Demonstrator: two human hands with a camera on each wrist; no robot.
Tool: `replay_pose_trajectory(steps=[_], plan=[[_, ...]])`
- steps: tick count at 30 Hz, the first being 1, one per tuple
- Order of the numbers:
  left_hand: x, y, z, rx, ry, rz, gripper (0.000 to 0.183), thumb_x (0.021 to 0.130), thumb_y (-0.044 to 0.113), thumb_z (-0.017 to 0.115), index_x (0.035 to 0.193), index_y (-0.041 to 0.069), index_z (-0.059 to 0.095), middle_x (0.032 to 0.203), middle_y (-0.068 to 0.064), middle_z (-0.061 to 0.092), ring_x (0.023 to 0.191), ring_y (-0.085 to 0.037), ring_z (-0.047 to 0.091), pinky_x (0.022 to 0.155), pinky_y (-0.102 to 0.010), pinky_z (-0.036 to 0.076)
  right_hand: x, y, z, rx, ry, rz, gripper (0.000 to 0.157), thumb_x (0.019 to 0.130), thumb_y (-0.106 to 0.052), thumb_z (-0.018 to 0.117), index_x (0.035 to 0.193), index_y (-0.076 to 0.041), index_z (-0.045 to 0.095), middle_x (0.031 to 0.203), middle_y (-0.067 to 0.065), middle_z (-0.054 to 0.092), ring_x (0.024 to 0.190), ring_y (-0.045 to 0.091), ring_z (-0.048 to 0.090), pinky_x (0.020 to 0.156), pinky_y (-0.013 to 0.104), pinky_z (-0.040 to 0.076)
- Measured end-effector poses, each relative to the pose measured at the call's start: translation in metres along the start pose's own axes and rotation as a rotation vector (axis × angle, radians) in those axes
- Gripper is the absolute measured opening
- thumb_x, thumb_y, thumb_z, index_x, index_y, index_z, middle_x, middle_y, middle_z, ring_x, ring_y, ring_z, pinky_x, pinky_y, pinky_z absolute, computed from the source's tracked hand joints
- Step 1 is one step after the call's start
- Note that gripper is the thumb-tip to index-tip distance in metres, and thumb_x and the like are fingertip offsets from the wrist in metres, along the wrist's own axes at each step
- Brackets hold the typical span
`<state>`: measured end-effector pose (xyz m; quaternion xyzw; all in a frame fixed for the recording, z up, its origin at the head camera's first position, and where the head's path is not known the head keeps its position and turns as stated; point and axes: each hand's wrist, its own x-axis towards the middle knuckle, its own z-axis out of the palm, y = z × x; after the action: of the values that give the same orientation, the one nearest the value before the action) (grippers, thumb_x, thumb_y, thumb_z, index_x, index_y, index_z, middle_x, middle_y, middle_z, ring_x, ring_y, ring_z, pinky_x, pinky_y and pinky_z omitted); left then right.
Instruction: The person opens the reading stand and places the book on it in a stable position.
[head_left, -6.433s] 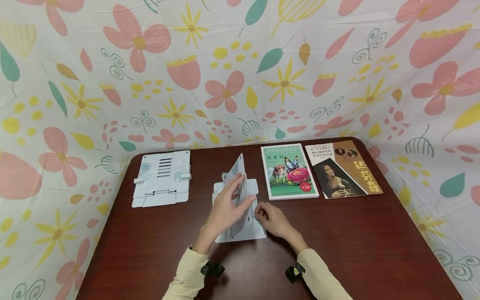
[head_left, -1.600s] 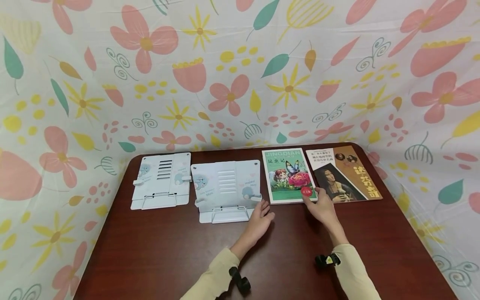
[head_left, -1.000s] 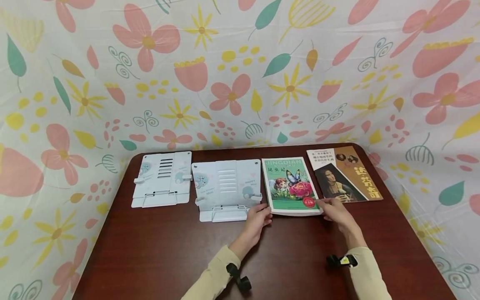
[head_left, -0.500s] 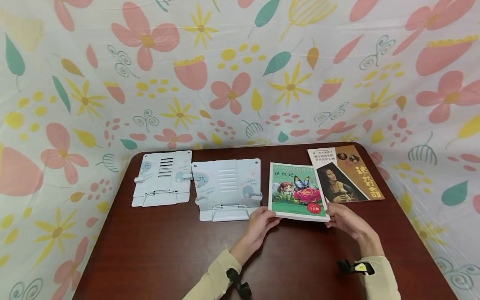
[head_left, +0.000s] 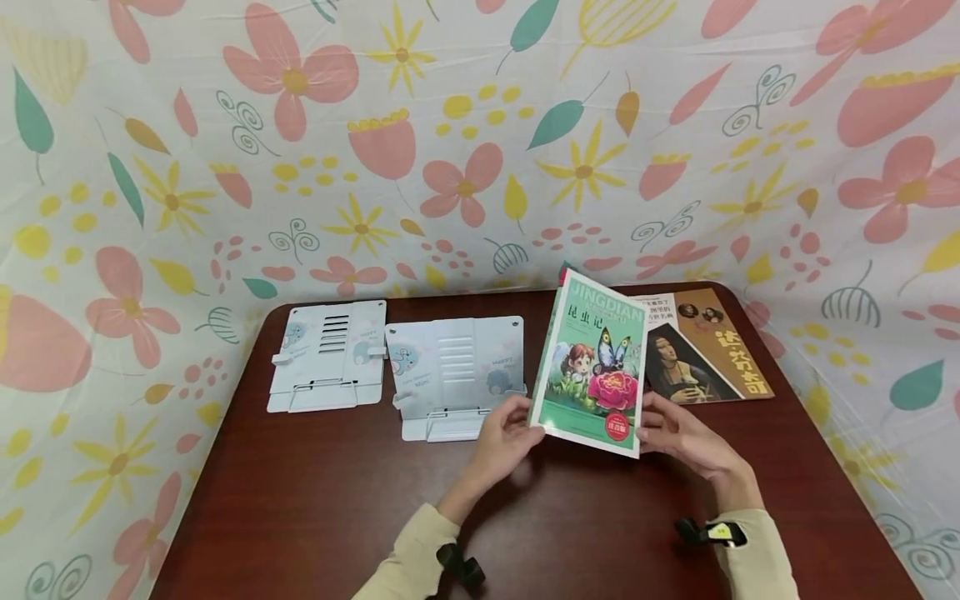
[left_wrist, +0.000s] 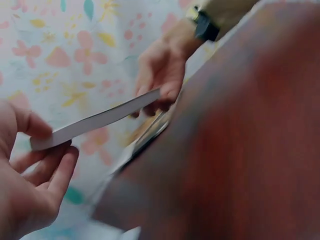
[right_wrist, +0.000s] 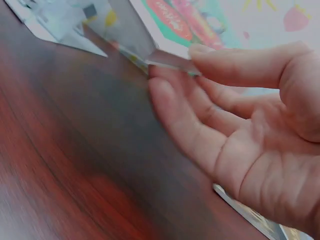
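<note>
A green-covered book (head_left: 592, 367) with a butterfly and a pink flower is raised off the table, its top edge tilted up. My left hand (head_left: 506, 442) pinches its lower left corner, thumb on the front and fingers behind. At the lower right side my right hand (head_left: 690, 442) grips it the same way. The left wrist view shows the book's white page edge (left_wrist: 100, 121) spanning between both hands. In the right wrist view, thumb and fingers close on the book's corner (right_wrist: 172, 57). Just left of the book stands a white book stand (head_left: 453, 367), leaning back on its base.
Another white book stand (head_left: 326, 354) lies to the far left. A brown and white book (head_left: 708, 350) with a portrait lies at the back right, partly covered by the raised book in the head view. The dark wooden table (head_left: 337, 508) ends against a flowered cloth (head_left: 465, 150).
The book stand was unfolded and set down in the middle. The green book was then drawn toward me, gripped by both hands, lifted and tilted up, now turned slightly clockwise.
</note>
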<state>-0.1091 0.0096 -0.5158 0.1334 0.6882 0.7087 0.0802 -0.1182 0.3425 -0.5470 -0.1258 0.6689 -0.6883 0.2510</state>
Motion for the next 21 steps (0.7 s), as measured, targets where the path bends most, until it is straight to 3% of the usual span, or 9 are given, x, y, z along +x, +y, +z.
replay_pose_trajectory(steps=[5, 9, 13, 16, 21], plan=[[0.006, 0.019, -0.033, 0.148, -0.036, 0.122, 0.025, 0.084, -0.010, 0.066, 0.108, -0.005, 0.064, 0.104, -0.025, 0.072, 0.097, -0.023, 0.068, 0.088, -0.030, 0.060, 0.031, -0.003, 0.021, 0.035, 0.016, -0.038, 0.068, 0.100, 0.004, 0.054, 0.158, -0.014, 0.024, 0.127, 0.002, 0.068, 0.108, 0.023, 0.071, 0.088, 0.040, 0.061], [0.010, 0.035, -0.056, 0.230, -0.018, 0.170, 0.035, 0.082, -0.015, 0.064, 0.115, -0.006, 0.062, 0.103, -0.026, 0.073, 0.098, -0.035, 0.071, 0.089, -0.037, 0.060, 0.055, -0.014, 0.045, -0.051, 0.081, -0.066, 0.081, 0.098, 0.002, 0.061, 0.162, -0.008, 0.012, 0.133, 0.015, 0.064, 0.106, 0.021, 0.072, 0.087, 0.044, 0.061], [0.010, 0.053, -0.079, 0.275, 0.040, 0.181, 0.040, 0.081, -0.018, 0.063, 0.119, -0.009, 0.058, 0.101, -0.030, 0.073, 0.096, -0.043, 0.072, 0.090, -0.044, 0.060, 0.077, -0.028, 0.067, -0.165, 0.162, -0.146, 0.080, 0.096, 0.004, 0.062, 0.162, -0.008, 0.018, 0.135, 0.033, 0.057, 0.101, 0.020, 0.072, 0.086, 0.051, 0.060], [0.012, 0.052, -0.095, 0.302, 0.117, 0.164, 0.033, 0.086, -0.013, 0.066, 0.119, -0.007, 0.061, 0.100, -0.027, 0.075, 0.094, -0.042, 0.073, 0.089, -0.045, 0.060, 0.093, -0.038, 0.079, -0.276, 0.224, -0.228, 0.077, 0.095, 0.008, 0.062, 0.160, -0.010, 0.025, 0.128, 0.035, 0.060, 0.095, 0.027, 0.073, 0.082, 0.051, 0.061], [0.018, 0.034, -0.119, 0.342, 0.267, 0.159, 0.023, 0.092, 0.003, 0.073, 0.114, 0.002, 0.070, 0.097, -0.018, 0.076, 0.092, -0.034, 0.073, 0.088, -0.043, 0.060, 0.112, -0.053, 0.097, -0.482, 0.350, -0.333, 0.068, 0.092, 0.008, 0.067, 0.152, -0.008, 0.039, 0.108, 0.026, 0.068, 0.086, 0.036, 0.071, 0.072, 0.030, 0.062]])
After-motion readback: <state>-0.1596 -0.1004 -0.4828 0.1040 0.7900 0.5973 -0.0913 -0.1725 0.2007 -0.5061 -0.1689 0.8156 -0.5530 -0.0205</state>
